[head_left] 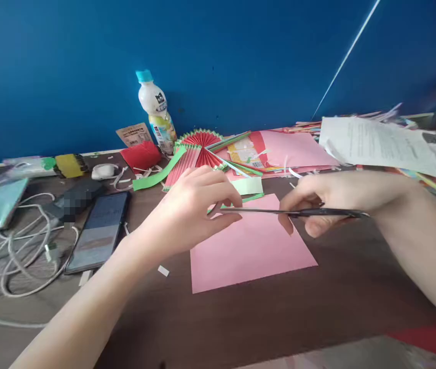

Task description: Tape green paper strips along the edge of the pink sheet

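A pair of scissors [256, 210] lies level across the far part of a pink paper sheet [252, 251], its blades pointing left. My right hand [317, 200] is closed around the dark handles. My left hand [206, 205] pinches a small curled piece of paper [214, 209] between thumb and fingers, right by the blade tips. Just behind the blades runs a thin green paper edge [254, 198]; whether it belongs to the pinched piece I cannot tell. Beyond it lies a pale green paper piece [247, 185].
Behind my hands stand a pleated red paper fan [201, 145] and a bottle [157, 113] against the blue wall. A phone [98, 230] and white cables [10, 246] lie left. Pink packaging [290, 148] and a printed sheet [382, 143] lie at the back right.
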Motion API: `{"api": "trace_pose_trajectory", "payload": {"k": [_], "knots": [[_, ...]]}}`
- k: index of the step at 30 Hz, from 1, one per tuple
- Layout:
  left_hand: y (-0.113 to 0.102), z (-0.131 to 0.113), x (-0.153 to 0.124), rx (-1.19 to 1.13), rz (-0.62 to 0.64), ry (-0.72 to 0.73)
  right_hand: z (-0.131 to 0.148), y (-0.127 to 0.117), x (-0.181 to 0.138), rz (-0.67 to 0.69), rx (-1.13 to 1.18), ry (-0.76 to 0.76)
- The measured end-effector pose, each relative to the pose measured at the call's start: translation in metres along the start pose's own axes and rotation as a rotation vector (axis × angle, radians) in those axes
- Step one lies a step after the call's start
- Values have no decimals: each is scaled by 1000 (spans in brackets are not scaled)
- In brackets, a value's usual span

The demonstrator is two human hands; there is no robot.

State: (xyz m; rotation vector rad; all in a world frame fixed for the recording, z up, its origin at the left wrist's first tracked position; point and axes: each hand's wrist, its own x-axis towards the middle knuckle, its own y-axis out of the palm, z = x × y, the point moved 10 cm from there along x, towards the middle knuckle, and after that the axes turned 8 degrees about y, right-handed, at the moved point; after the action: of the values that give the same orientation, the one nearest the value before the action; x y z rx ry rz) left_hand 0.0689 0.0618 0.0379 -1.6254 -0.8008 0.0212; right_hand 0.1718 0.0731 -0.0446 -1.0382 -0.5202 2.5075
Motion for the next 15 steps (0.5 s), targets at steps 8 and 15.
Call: {"api": "trace_pose_trajectory", "payload": {"k": [8, 15], "knots": [[-1, 0, 2, -2, 9, 8, -2, -1, -3, 6, -19, 23], [0, -1, 2, 28, 27, 21, -6, -2, -3, 9, -82, 48]]}}
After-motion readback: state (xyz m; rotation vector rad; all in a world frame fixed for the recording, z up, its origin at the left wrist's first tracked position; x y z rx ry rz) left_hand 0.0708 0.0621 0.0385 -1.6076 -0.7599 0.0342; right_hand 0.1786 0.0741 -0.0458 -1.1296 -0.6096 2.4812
